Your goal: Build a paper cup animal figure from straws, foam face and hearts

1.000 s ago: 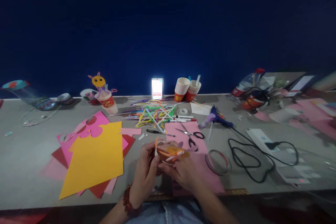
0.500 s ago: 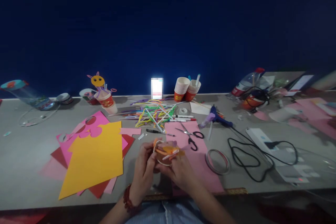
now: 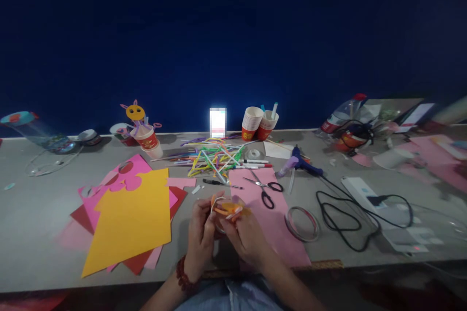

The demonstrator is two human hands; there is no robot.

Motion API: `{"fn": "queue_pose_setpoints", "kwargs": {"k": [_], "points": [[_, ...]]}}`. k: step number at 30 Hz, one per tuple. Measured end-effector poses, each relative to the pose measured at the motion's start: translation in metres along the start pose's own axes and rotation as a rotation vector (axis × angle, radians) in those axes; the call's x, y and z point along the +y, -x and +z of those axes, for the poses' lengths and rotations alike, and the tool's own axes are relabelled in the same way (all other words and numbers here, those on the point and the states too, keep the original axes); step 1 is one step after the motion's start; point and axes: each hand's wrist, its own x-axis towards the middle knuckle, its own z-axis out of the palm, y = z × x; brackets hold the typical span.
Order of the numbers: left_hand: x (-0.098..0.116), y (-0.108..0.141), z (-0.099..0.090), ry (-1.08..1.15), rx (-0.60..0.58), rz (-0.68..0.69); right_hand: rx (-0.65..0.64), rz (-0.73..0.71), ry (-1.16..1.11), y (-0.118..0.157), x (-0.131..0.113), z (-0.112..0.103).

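Observation:
Close to the table's front edge, my left hand is wrapped round the side of a paper cup, whose white rim tilts toward me. Orange strips, perhaps pipe cleaners, lie at the cup's mouth along with a yellow piece. My right hand is closed at the cup's right side, with the thumb over the rim by the orange strips. Its fingertips are partly hidden, and the contact is blurred. Pink paper lies under and beside the right hand, with black-handled scissors on it.
Yellow paper tops coloured sheets at left. Behind the hands are a pen and a pile of pipe cleaners. Stacked cups, a glue gun, tape roll, power strip and cables stand or lie rightward.
The cup has tipped and turned slightly in my hands, so less of its inside shows. My right thumb has moved up over the rim. Things on the table stay put.

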Motion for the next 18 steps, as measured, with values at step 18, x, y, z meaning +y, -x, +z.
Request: {"fn": "queue_pose_setpoints", "kwargs": {"k": [18], "points": [[-0.018, 0.007, 0.003, 0.091, -0.132, 0.181, 0.324, 0.148, -0.069, 0.008, 0.009, 0.018]]}}
